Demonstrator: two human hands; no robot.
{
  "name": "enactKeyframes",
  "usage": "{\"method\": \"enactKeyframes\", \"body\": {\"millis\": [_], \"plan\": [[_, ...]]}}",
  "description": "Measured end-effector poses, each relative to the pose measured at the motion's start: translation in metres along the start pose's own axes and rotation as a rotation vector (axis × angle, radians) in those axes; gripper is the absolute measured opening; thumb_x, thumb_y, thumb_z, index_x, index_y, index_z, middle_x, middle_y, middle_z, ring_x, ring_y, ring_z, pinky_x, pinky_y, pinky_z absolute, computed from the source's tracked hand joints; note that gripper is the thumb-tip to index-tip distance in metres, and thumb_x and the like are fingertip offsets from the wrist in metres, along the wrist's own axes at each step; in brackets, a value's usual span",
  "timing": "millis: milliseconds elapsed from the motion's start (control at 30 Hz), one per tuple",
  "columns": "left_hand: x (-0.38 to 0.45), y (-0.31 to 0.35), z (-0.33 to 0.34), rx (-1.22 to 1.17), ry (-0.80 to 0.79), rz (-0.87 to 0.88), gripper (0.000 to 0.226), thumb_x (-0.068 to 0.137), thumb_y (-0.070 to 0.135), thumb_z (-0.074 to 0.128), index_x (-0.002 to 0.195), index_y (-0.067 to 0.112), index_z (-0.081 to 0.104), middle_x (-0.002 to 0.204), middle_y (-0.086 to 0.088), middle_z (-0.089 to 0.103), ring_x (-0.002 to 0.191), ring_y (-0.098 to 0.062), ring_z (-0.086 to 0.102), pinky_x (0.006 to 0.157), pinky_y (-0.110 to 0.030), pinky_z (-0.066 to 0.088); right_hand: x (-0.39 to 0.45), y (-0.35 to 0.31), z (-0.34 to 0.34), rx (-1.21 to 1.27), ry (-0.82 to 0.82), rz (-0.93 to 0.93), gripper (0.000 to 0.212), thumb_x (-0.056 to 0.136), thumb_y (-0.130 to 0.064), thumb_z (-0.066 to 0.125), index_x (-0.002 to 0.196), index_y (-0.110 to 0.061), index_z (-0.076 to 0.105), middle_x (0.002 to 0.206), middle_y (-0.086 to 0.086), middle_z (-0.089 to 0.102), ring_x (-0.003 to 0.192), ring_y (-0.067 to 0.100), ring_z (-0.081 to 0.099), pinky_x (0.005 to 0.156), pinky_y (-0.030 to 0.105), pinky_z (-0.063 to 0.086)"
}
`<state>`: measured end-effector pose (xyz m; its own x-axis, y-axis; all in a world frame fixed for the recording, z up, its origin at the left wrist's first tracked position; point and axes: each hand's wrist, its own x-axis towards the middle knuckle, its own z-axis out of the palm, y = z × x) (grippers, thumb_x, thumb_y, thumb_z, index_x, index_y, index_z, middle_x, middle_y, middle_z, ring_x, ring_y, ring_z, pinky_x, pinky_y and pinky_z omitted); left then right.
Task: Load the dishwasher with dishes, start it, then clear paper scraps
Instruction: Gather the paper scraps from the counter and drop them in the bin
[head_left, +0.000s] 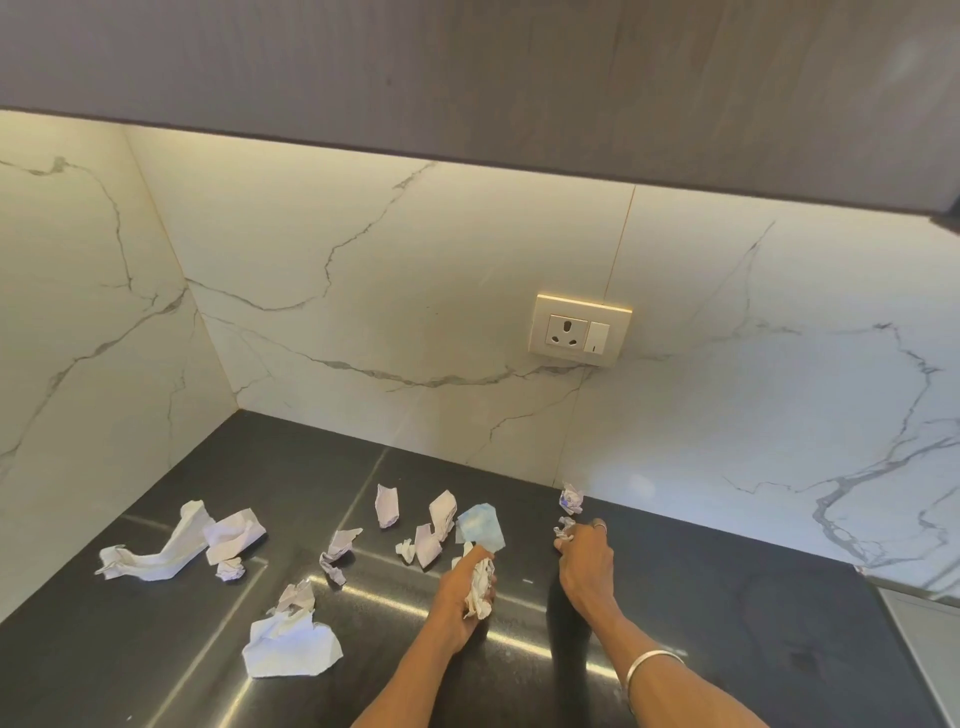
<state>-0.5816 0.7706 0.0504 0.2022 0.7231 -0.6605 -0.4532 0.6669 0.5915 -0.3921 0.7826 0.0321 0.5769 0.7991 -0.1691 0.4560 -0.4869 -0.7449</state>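
Where marble walls (727, 415) meet, spread across the dark counter (727, 649): torn paper scraps (291, 644). Clenched in the left hand (462, 587), a crumpled wad (480, 590). Pinched at the right hand (584, 556) fingertips, a small scrap (563, 529), near the back wall.

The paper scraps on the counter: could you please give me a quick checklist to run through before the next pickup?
1. Left hand keeps its wad of crumpled paper secure: ok, fingers curled round it.
2. Right hand has a grip on the small scrap: ok, fingertips pinch it.
3. Next scrap within easy reach: ok, a crumpled ball lies just beyond the right hand, by the wall.
4. Counter cleared: not ok, many scraps remain to the left, including the blue-tinted piece and the large sheet.
5. Bin for the scraps: cannot tell, none in view.
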Motion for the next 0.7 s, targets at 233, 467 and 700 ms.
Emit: {"method": "enactKeyframes", "body": {"millis": [233,467,700], "plan": [[0.001,0.003,0.001,-0.037,-0.007,-0.006,0.017,0.088,0.016,0.067,0.1,0.004,0.062,0.064,-0.007,0.055,0.046,-0.012,0.049,0.04,-0.02,0.041,-0.005,-0.003,-0.015,-0.141,0.051,-0.163,0.016,0.094,-0.011,0.061,0.078,-0.011,0.064,0.077,0.0,0.064,0.064,0.01,0.055,0.054,0.027,0.045],[0.007,0.004,0.006,-0.057,0.01,0.016,0.012,0.092,0.018,0.063,0.093,0.006,0.061,0.062,-0.006,0.053,0.043,-0.011,0.049,0.039,-0.019,0.041,0.002,-0.024,-0.035,-0.149,0.054,-0.244,0.016,0.092,-0.013,0.061,0.108,-0.011,0.062,0.091,0.01,0.069,0.08,0.027,0.064,0.062,0.029,0.044],[0.011,0.005,0.002,-0.052,-0.01,-0.004,0.017,0.09,0.018,0.065,0.1,0.005,0.059,0.063,-0.006,0.053,0.044,-0.01,0.048,0.037,-0.018,0.039,0.015,-0.04,-0.04,-0.197,0.011,-0.3,0.042,0.092,-0.01,0.062,0.128,-0.019,0.043,0.096,0.011,0.067,0.079,0.028,0.065,0.062,0.032,0.051]]}}
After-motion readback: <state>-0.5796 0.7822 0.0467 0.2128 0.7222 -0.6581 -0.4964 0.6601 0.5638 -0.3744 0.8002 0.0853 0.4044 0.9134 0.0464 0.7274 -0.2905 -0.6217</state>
